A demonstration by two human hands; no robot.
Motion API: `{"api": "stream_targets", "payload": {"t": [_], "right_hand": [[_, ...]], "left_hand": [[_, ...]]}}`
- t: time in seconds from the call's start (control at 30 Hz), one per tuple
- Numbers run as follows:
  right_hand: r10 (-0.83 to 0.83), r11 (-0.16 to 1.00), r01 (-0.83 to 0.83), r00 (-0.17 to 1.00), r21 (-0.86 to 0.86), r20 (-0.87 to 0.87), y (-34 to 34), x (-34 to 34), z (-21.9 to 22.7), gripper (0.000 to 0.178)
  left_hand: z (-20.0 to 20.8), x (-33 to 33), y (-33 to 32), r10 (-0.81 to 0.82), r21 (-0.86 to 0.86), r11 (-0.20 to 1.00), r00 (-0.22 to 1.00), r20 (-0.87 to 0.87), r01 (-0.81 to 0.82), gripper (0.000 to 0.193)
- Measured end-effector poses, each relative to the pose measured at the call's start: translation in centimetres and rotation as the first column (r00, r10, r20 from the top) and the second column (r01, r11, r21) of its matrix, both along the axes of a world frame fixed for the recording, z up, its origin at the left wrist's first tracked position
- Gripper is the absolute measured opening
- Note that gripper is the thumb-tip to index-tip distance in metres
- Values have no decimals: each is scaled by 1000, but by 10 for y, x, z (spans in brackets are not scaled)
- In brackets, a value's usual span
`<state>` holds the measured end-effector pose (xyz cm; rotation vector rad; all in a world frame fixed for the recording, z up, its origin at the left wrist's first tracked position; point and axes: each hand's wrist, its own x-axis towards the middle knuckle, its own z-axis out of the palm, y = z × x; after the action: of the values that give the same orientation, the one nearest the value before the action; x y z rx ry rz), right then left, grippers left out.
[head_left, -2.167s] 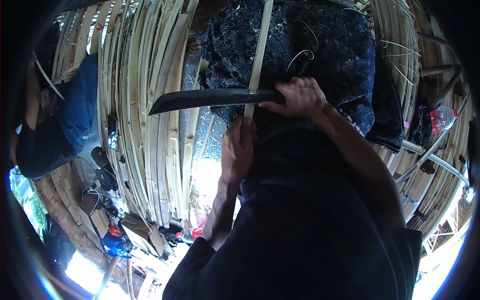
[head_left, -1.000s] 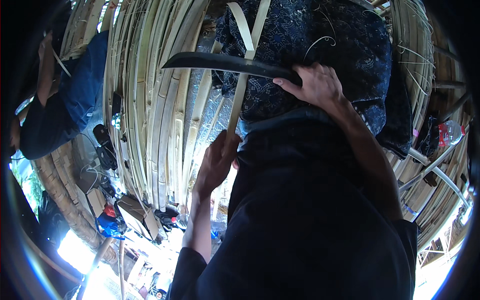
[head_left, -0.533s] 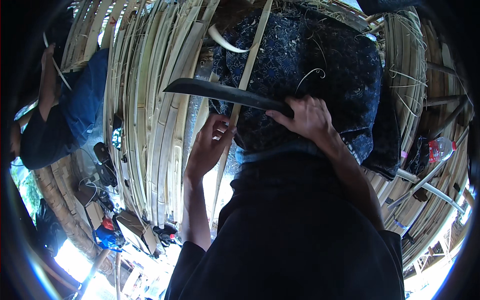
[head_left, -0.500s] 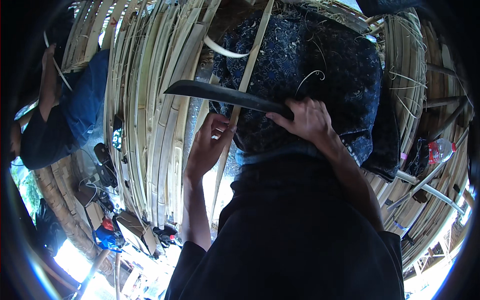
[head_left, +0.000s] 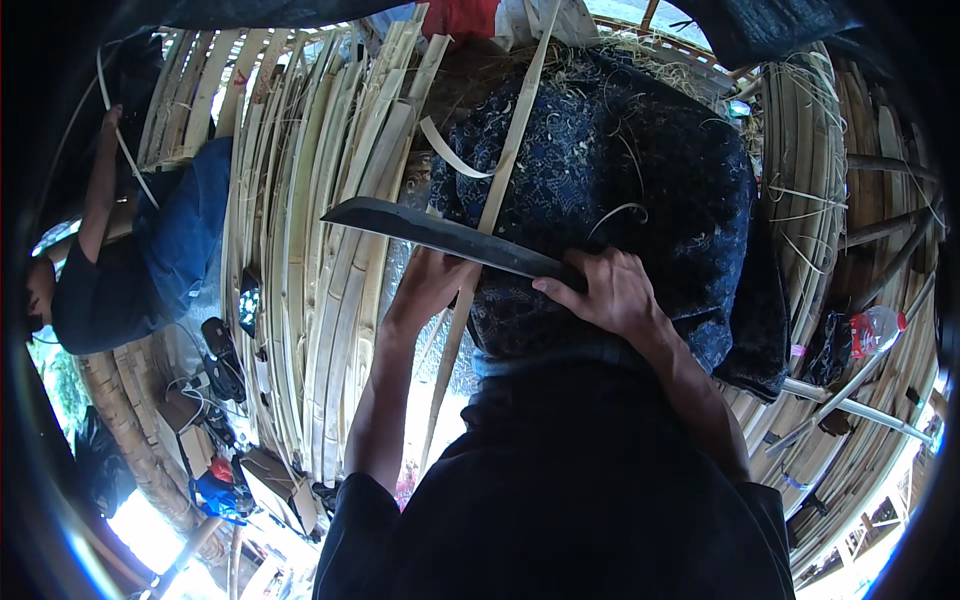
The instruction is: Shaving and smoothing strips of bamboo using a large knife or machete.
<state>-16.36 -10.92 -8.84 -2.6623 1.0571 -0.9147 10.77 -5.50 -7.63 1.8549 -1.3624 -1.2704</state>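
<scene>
My right hand (head_left: 612, 287) is wrapped round the handle of a machete (head_left: 430, 228), its dark blade pointing left. The blade lies across a long, narrow bamboo strip (head_left: 512, 143) that runs from the far edge down past my left side. Just on the near side of the blade, my left hand (head_left: 428, 290) is closed at the strip, its fingertips partly hidden by blade and strip. A thin pale shaving (head_left: 452, 150) curls off the strip beyond the blade. Under the strip, a dark patterned cloth (head_left: 590, 130) covers my lap, flecked with shavings.
Many split bamboo slats (head_left: 330, 200) lie to the left, and another bundle (head_left: 795, 180) stands at the right. A person in dark clothes (head_left: 130, 270) sits at far left, holding a thin strip. A plastic bottle (head_left: 876, 332) lies at right; a cardboard box (head_left: 275, 480) is lower left.
My left hand has moved forward along the strip, up against the blade, and its fingers have closed. The machete stays across the strip. The whole view has shifted slightly.
</scene>
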Motion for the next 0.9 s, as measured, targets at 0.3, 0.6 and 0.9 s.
{"api": "stream_targets", "payload": {"t": [0.3, 0.6, 0.9], "right_hand": [[-10, 958, -36, 988, 286, 155, -24, -11, 34, 57], [148, 783, -99, 988, 614, -30, -42, -5, 50, 59], [77, 958, -43, 991, 283, -112, -61, 15, 9, 57]], "left_hand": [[55, -19, -15, -23, 143, 990, 1000, 1, 22, 22], [46, -39, -10, 251, 354, 934, 784, -567, -43, 17], [42, -57, 2, 441, 471, 865, 707, -554, -171, 30]]}}
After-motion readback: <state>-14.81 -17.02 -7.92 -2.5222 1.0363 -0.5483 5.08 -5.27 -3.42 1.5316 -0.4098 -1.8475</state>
